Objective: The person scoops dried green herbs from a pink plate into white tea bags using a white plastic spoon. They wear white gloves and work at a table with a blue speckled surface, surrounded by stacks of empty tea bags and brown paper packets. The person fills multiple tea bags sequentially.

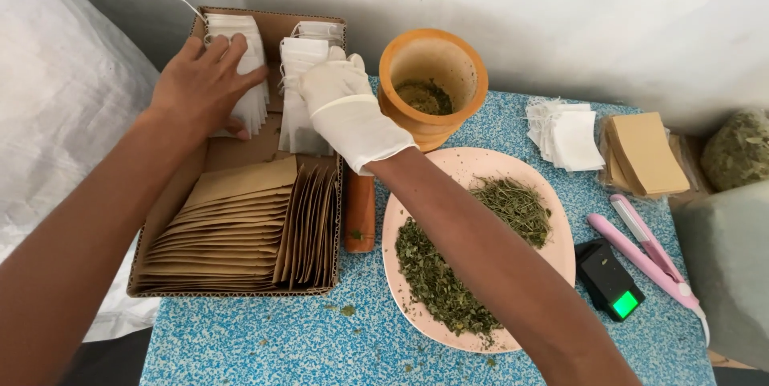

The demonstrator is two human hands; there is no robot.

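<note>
Head view: white filter bags (pixel 240 66) stand in two stacks at the far end of your cardboard box (pixel 164 218). Your bare left hand (pixel 204 86) rests fingers spread on one stack; your gloved right hand (pixel 340 94) closes on the other stack (pixel 300 94). Brown envelopes (pixel 240 230) fill the box's near end; a wooden mortar (pixel 432 86) and herb plate (pixel 561 250) stand to the right on the surface (pixel 264 342).

Place: small herbal tea packing station.
Evidence: surface (pixel 280 338) carried dried herbs (pixel 440 274), mortar (pixel 432 82), empty tea bags (pixel 573 138), sealer (pixel 645 250), paper sachets (pixel 232 234).
</note>
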